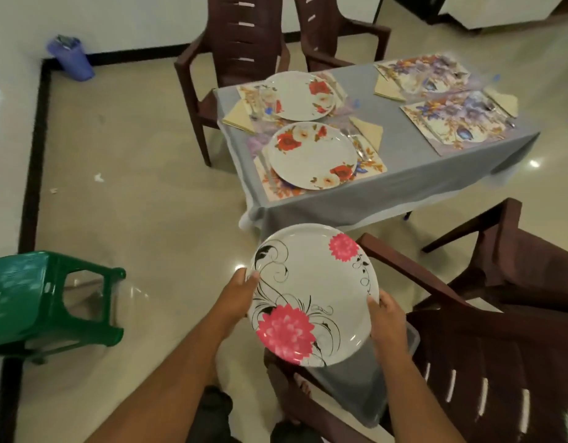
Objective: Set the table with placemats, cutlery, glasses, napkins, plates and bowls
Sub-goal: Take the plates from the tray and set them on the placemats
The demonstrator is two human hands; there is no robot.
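Note:
I hold a white plate with pink flowers and black swirls (311,292) in front of me, above the floor and a chair. My left hand (239,292) grips its left rim and my right hand (386,318) grips its right rim. The table with a grey cloth (401,174) stands beyond. On its left side, two white plates with red flowers (311,155) (300,95) lie on floral placemats, with folded napkins (367,131) and cutlery beside them. On the right side, two floral placemats (458,123) (423,73) carry no plates; napkins and cutlery lie beside them.
Dark brown plastic chairs stand close at my right (487,314) and at the table's far side (234,49). A grey container (350,388) sits on the near chair's seat under the plate. A green stool (49,302) is at the left. A purple bin (70,57) stands by the wall.

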